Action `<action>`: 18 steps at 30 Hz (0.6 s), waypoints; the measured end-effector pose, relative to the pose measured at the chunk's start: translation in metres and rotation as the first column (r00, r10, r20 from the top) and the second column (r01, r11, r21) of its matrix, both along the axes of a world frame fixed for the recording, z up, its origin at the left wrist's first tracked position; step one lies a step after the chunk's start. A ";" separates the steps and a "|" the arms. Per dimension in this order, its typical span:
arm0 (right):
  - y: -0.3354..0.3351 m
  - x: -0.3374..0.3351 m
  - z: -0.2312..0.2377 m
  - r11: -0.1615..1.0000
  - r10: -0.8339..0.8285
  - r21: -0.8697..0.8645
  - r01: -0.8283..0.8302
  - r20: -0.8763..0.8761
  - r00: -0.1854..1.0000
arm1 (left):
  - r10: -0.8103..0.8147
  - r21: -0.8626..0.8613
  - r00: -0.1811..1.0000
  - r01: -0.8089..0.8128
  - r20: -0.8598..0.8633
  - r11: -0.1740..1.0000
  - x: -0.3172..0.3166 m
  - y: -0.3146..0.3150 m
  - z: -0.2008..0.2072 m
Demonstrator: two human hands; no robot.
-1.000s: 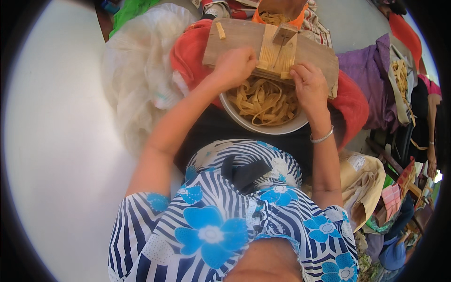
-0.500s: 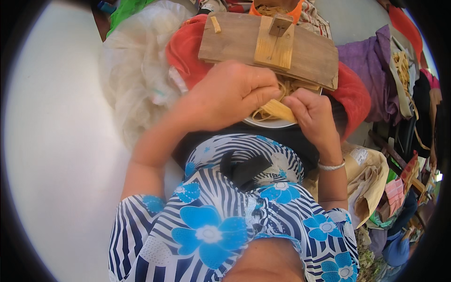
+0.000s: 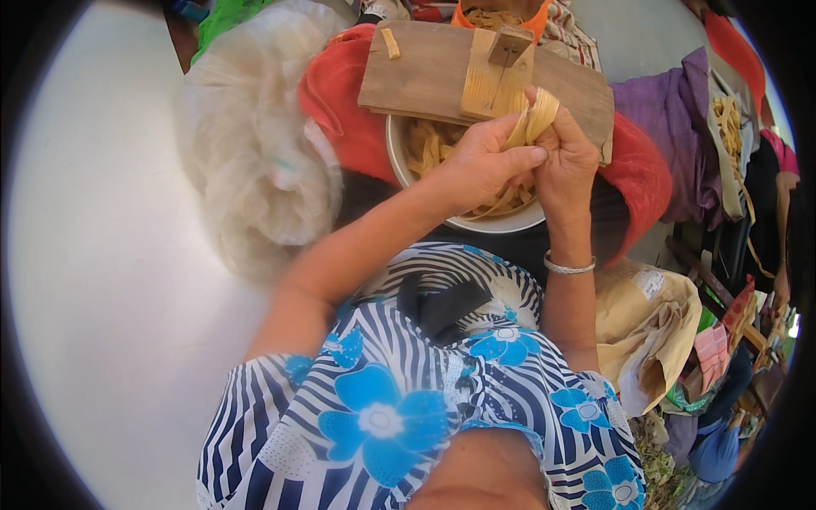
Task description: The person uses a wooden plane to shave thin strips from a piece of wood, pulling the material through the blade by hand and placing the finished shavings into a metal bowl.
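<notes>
A pale yellow plant-fibre strip [image 3: 539, 116] stands up in a loop between my hands, over the right part of the wooden board. My left hand [image 3: 486, 163] pinches its lower left part, thumb pointing right. My right hand [image 3: 568, 160], with a silvery bracelet at its wrist, closes round the other side. Below them a white basin [image 3: 398, 160] holds a heap of similar strips [image 3: 432, 144]. Across the basin's far side lies the wooden board [image 3: 416, 83], with a lighter wood piece [image 3: 489, 85] and an upright block [image 3: 510, 46] on it.
Red cloth [image 3: 327, 93] lies under the board's sides. A clear plastic bag [image 3: 255, 144] sits at the left, a brown paper bag [image 3: 642, 319] at the right. Beyond are a purple sack [image 3: 667, 144] and an orange container [image 3: 537, 19]. Another person's arm [image 3: 784, 212] shows far right.
Both hands have moved up and away from the basin, coming together. The strip, stretched low between them before, is now raised in a loop. More of the basin shows.
</notes>
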State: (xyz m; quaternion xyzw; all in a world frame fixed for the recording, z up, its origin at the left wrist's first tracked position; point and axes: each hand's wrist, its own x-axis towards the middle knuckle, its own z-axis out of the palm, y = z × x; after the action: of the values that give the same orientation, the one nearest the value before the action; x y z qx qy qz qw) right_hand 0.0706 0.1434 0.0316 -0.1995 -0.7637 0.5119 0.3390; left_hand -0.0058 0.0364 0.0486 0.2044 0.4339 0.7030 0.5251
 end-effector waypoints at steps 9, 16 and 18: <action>0.005 0.013 -0.016 0.967 -0.033 0.251 -0.051 0.317 0.948 | -0.120 -0.292 0.880 -0.022 -0.460 0.956 -0.021 -0.018 -0.035; -0.005 0.021 -0.049 0.630 0.338 -0.753 -0.191 0.045 0.940 | 0.093 0.058 0.127 -0.252 -0.988 0.966 -0.016 -0.018 -0.043; -0.003 0.025 -0.052 0.370 0.354 -0.901 -0.225 -0.087 0.931 | 0.158 0.117 0.165 -0.231 -0.974 0.966 -0.013 -0.017 -0.051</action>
State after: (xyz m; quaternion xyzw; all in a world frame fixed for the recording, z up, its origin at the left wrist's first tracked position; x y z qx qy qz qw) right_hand 0.0958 0.1400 -0.0208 -0.2424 -0.4131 0.8770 0.0376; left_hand -0.0191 0.0191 -0.0029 0.5308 0.7099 0.4610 0.0420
